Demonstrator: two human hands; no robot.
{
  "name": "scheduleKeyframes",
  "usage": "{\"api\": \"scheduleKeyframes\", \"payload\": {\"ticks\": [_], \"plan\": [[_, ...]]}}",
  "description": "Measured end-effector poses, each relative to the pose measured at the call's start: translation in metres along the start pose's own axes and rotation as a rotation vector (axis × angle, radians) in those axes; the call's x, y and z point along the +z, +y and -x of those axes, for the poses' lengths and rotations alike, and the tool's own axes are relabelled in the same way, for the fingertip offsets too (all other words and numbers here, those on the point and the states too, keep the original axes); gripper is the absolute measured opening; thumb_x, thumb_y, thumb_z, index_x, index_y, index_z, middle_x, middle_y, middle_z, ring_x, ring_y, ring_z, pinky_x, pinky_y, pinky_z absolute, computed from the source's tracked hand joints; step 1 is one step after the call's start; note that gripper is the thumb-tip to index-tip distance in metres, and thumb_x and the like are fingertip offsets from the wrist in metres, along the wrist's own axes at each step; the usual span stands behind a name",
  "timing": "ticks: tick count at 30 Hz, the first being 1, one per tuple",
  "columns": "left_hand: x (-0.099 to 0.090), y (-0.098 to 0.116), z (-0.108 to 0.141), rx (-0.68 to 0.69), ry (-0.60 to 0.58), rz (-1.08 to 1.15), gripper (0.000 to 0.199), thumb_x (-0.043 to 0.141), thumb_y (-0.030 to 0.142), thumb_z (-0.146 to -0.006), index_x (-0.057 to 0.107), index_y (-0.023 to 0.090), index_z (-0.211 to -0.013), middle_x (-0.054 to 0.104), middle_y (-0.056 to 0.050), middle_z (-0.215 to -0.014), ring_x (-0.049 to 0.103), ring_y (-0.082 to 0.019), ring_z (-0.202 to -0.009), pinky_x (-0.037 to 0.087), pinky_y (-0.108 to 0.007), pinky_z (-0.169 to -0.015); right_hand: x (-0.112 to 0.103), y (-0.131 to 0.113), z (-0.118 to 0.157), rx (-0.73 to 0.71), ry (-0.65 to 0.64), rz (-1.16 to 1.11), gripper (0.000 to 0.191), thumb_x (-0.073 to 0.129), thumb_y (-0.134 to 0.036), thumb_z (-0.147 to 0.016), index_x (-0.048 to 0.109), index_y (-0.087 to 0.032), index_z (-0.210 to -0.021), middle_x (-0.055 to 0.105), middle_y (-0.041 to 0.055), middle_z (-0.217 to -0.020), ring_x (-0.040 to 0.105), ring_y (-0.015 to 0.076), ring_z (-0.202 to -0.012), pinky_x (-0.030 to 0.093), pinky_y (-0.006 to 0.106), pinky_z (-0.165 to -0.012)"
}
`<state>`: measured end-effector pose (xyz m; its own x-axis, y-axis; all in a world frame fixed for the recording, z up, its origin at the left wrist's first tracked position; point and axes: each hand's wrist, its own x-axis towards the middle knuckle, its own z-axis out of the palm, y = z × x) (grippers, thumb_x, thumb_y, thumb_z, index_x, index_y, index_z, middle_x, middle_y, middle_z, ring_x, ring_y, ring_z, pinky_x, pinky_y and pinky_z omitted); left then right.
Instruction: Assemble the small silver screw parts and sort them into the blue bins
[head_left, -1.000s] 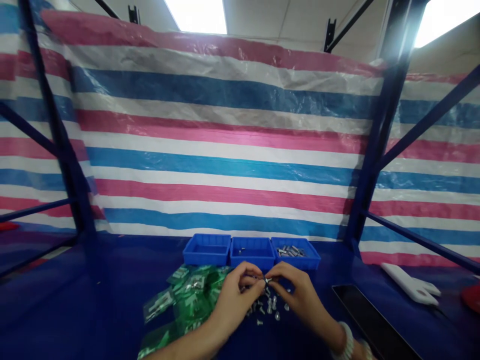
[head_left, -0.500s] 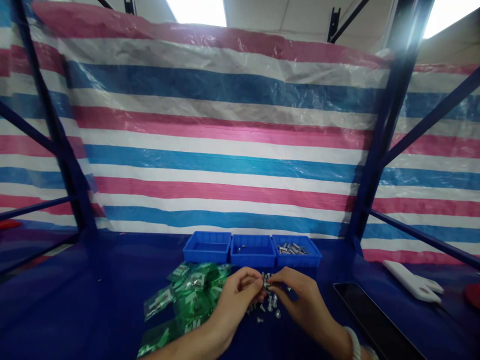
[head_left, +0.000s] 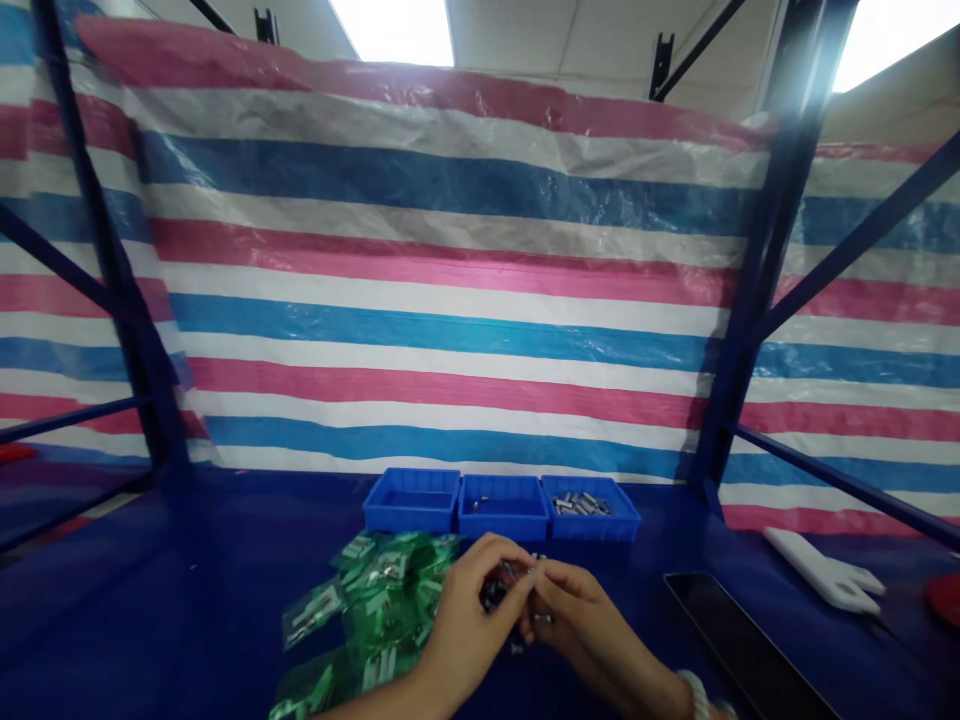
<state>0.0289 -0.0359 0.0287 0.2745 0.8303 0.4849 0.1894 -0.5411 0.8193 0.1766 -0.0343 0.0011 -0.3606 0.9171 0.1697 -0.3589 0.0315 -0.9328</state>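
My left hand (head_left: 484,600) is closed, its thumb and fingers curled round something small and dark that I cannot make out. Against its fingertips, my right hand (head_left: 574,605) pinches at something too small to name. Both hands meet over a few small metal parts (head_left: 543,618) on the blue table, and they hide most of them. Left of my left hand lies a heap of green and clear plastic packets (head_left: 382,605) with small parts inside.
Three blue trays stand in a row behind my hands: the left tray (head_left: 412,515), the middle tray (head_left: 502,525) and the right tray (head_left: 596,527), which holds metal pieces (head_left: 581,504). On the right lie a black phone (head_left: 742,640) and a white device (head_left: 823,572).
My right hand has moved left and in against my left hand, so the fingertips now meet. More of the loose metal parts are covered. The view has shifted slightly.
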Motion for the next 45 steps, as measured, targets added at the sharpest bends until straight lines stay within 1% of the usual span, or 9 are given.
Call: {"api": "scheduleKeyframes", "payload": {"ticks": [5,10,13,16,22,28,35,39,45], "plan": [[-0.008,-0.006,-0.044,0.218,0.040,-0.209,0.012,0.054,0.021,-0.084,0.066,0.021,-0.084,0.065,-0.005,-0.087,0.062,-0.018,-0.081,0.052,-0.030,-0.073,-0.007,-0.002,0.000,-0.107,0.041,0.409,0.034,0.059,-0.049,-0.082,0.067,-0.015,-0.082,0.062,0.0021,-0.069,0.055,0.0135,-0.059,0.044,0.026,-0.058],[-0.026,-0.025,-0.094,0.218,0.036,-0.486,0.032,0.056,0.008,-0.074,0.063,0.018,-0.103,0.066,-0.005,-0.091,0.060,-0.021,-0.086,0.050,-0.037,-0.080,-0.008,-0.002,0.008,-0.263,-0.041,1.070,0.015,0.058,-0.014,-0.081,0.070,-0.021,-0.087,0.065,0.0025,-0.078,0.058,0.0176,-0.076,0.044,0.027,-0.069],[-0.038,-0.027,-0.090,0.215,0.080,-0.551,0.038,0.053,0.006,-0.072,0.060,0.018,-0.108,0.064,-0.007,-0.099,0.054,-0.026,-0.099,0.042,-0.045,-0.092,-0.009,-0.001,0.010,-0.296,-0.136,1.285,0.013,0.067,-0.013,-0.074,0.069,-0.022,-0.083,0.064,0.0023,-0.080,0.056,0.0202,-0.084,0.044,0.030,-0.076],[-0.044,-0.021,-0.066,0.224,0.088,-0.587,0.036,0.050,0.007,-0.074,0.059,0.019,-0.107,0.063,-0.006,-0.103,0.053,-0.025,-0.103,0.041,-0.043,-0.094,-0.011,0.001,0.011,-0.281,-0.170,1.371,0.008,0.071,-0.017,-0.073,0.069,-0.022,-0.079,0.063,0.0020,-0.079,0.056,0.0204,-0.083,0.044,0.033,-0.079],[-0.033,-0.013,-0.012,0.138,-0.055,-0.439,0.030,0.048,0.006,-0.074,0.059,0.021,-0.098,0.064,-0.002,-0.086,0.060,-0.018,-0.082,0.048,-0.030,-0.076,-0.007,-0.004,0.009,-0.275,-0.072,1.162,0.014,0.064,-0.007,-0.074,0.066,-0.020,-0.079,0.065,0.0009,-0.079,0.060,0.0168,-0.077,0.046,0.026,-0.072],[-0.021,-0.010,0.009,0.042,-0.218,-0.246,0.014,0.050,0.009,-0.077,0.061,0.018,-0.080,0.063,0.000,-0.072,0.060,-0.013,-0.065,0.045,-0.021,-0.060,-0.001,-0.012,0.009,-0.276,0.088,0.868,0.011,0.063,-0.009,-0.073,0.067,-0.016,-0.079,0.068,0.0015,-0.072,0.063,0.0152,-0.065,0.049,0.023,-0.063],[-0.019,-0.010,0.014,0.004,-0.173,-0.160,0.016,0.049,0.007,-0.076,0.062,0.017,-0.078,0.064,-0.001,-0.072,0.062,-0.013,-0.066,0.048,-0.021,-0.061,0.001,-0.014,0.014,-0.296,0.068,0.772,0.007,0.064,-0.016,-0.077,0.070,-0.019,-0.080,0.071,0.0032,-0.079,0.066,0.0166,-0.073,0.050,0.024,-0.069],[-0.015,-0.010,0.018,0.041,-0.124,-0.126,0.021,0.051,0.005,-0.074,0.059,0.018,-0.088,0.063,0.000,-0.076,0.062,-0.014,-0.068,0.050,-0.023,-0.064,0.003,-0.013,0.015,-0.220,0.107,0.684,0.006,0.064,-0.021,-0.080,0.069,-0.018,-0.080,0.068,0.0026,-0.074,0.063,0.0151,-0.067,0.048,0.023,-0.062],[-0.012,-0.011,0.021,0.065,-0.066,-0.114,0.025,0.061,0.006,-0.071,0.056,0.019,-0.092,0.061,0.001,-0.076,0.061,-0.013,-0.067,0.051,-0.023,-0.062,0.003,-0.003,0.013,-0.093,0.085,0.477,0.037,0.057,-0.046,-0.085,0.062,-0.013,-0.071,0.057,-0.0001,-0.057,0.054,0.0106,-0.052,0.041,0.020,-0.049]]}}
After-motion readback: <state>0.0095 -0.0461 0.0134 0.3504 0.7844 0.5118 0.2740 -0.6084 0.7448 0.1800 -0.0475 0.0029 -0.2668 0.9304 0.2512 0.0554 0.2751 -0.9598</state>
